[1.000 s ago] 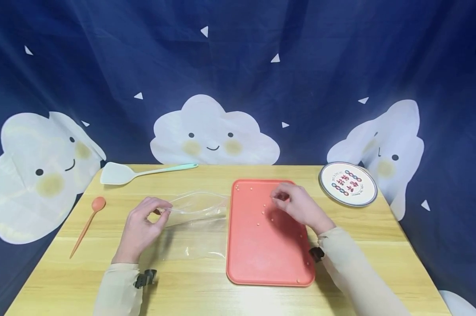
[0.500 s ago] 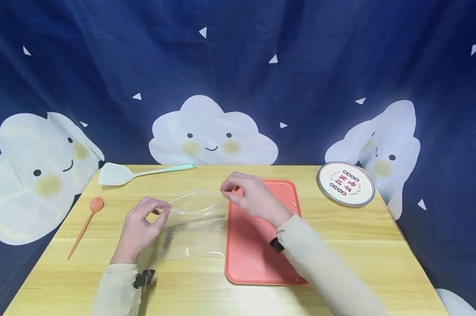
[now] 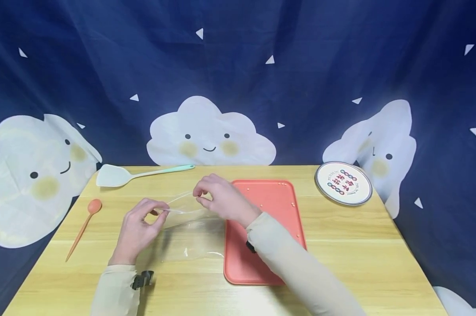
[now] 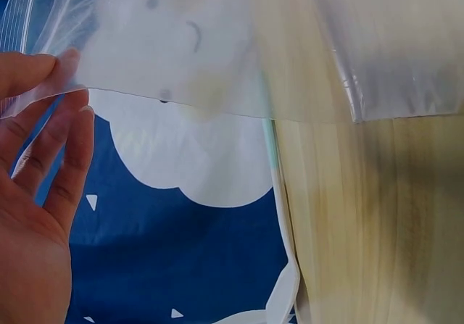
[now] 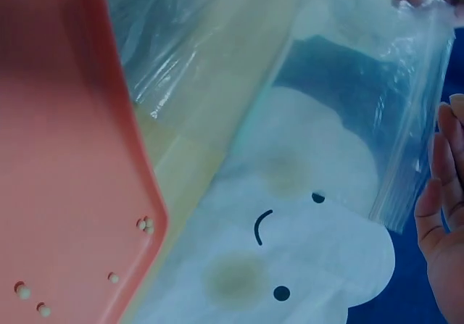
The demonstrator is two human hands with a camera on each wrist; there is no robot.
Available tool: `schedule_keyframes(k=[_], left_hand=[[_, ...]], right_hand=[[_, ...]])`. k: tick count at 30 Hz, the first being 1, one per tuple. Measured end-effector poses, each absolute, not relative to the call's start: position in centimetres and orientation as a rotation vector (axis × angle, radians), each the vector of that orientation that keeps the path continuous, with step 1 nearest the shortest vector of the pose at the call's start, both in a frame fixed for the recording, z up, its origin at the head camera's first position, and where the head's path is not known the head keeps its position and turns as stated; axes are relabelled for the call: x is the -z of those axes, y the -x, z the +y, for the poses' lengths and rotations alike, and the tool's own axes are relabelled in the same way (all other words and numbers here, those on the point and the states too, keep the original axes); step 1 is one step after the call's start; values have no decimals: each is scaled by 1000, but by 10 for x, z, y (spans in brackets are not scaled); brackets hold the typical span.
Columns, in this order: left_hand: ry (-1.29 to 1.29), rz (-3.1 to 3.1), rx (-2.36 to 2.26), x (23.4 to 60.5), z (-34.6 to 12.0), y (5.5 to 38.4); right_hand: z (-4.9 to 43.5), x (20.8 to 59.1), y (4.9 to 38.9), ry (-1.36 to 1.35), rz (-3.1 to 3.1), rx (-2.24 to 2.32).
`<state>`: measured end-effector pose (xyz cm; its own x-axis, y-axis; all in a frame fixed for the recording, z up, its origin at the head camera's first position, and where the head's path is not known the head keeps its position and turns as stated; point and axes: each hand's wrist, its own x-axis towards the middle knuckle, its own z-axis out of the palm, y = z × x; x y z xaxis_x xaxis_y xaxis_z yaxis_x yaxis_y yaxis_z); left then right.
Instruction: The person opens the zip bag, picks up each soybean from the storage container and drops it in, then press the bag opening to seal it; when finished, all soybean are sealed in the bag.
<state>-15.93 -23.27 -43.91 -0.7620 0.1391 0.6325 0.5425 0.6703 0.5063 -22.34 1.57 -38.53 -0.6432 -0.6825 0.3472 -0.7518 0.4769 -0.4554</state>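
Observation:
My left hand (image 3: 140,226) pinches one side of the mouth of a clear zip-top plastic bag (image 3: 194,241). In the left wrist view the bag's edge (image 4: 210,110) runs out from between thumb and fingers. The bag's mouth gapes, and its lower part lies toward the table. My right hand (image 3: 225,198) is over the far right side of the mouth, thumb and fingertips close together; I cannot tell whether anything is between them. Several small, pale, round soybean-like pieces (image 3: 293,204) lie scattered on a coral-red tray (image 3: 243,259), partly under my right forearm.
A white spatula with a mint handle (image 3: 115,175) lies along the table's back edge. An orange spoon (image 3: 85,224) is at the left. At the back right stands a white plate (image 3: 342,197) with red writing. A blue cloud-print curtain (image 3: 238,66) hangs behind.
My right hand has moved left from above the tray to the bag's mouth, fingertips still together. My left hand keeps its pinch on the bag. More of the tray's back right corner shows.

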Motion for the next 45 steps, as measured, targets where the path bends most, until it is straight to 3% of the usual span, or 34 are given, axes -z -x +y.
schedule_keyframes(k=[9, 19, 34, 45], left_hand=[[530, -2291, 933, 439, -230, 159], [496, -2328, 922, 440, -232, 159], [462, -2361, 952, 442, -235, 160], [460, -2360, 944, 442, -235, 160]], right_hand=[[8, 396, 223, -1263, -2603, -730], [21, 394, 221, -1220, -2582, -949], [113, 396, 215, -905, -2826, -1168], [161, 437, 214, -968, -2815, -1243]])
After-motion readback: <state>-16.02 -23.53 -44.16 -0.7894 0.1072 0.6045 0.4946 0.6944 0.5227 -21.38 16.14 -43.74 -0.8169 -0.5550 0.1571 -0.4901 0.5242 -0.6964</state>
